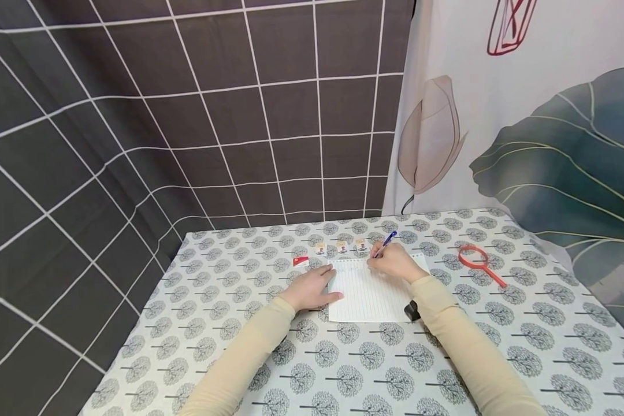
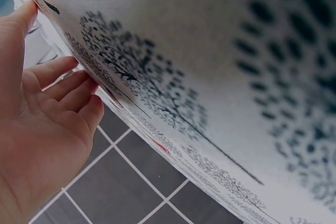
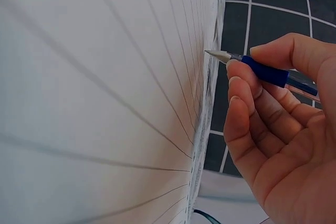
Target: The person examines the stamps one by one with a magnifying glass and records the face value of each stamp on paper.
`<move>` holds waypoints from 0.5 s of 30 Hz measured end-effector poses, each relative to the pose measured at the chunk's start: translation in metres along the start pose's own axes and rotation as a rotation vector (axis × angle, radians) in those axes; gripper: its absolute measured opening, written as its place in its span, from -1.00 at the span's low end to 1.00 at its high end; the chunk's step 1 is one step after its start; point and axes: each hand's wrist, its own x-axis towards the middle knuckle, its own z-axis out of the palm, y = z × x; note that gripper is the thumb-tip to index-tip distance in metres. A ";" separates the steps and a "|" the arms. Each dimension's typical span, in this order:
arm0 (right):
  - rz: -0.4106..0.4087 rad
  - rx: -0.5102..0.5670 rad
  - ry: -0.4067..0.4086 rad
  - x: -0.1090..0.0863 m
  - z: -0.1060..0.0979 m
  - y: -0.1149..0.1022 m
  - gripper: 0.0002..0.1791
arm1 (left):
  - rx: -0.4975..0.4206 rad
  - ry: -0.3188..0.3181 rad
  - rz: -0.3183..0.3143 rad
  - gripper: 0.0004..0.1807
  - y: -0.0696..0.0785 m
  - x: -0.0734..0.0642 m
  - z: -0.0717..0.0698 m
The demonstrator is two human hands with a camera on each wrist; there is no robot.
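A sheet of lined paper (image 1: 366,300) with small holes along its far edge lies on the table. My right hand (image 1: 393,263) pinches a blue pen (image 1: 388,240) over the paper's upper part. In the right wrist view, thumb and fingers hold the pen's blue grip (image 3: 265,72), its tip at the lined page (image 3: 105,77); the other fingers of that hand (image 3: 278,140) are curled. At the paper's left edge rests my left hand (image 1: 311,288), fingers extended and thumb on the sheet. The left wrist view shows that hand (image 2: 52,114) with its palm visible and nothing held.
Beyond the paper stand or lie three small picture cards (image 1: 342,247) in a row, with a red and white card (image 1: 300,261) to their left. A red magnifying glass (image 1: 481,266) lies to the right. Dark gridded cloth (image 1: 281,115) hangs behind the tree-patterned tablecloth (image 1: 208,323).
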 end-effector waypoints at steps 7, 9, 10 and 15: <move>0.020 0.013 -0.018 -0.001 -0.001 0.000 -0.90 | 0.008 0.000 -0.003 -0.15 0.000 -0.001 0.000; 0.018 0.012 -0.017 -0.002 -0.002 0.001 -0.91 | 0.009 0.001 -0.003 -0.16 0.000 -0.001 0.000; 0.014 0.012 -0.012 -0.002 -0.002 0.002 -0.91 | 0.009 0.003 -0.003 -0.16 0.000 -0.001 0.001; -0.019 -0.015 0.018 -0.001 -0.002 0.004 -0.91 | 0.016 0.007 0.003 -0.15 0.000 0.001 0.002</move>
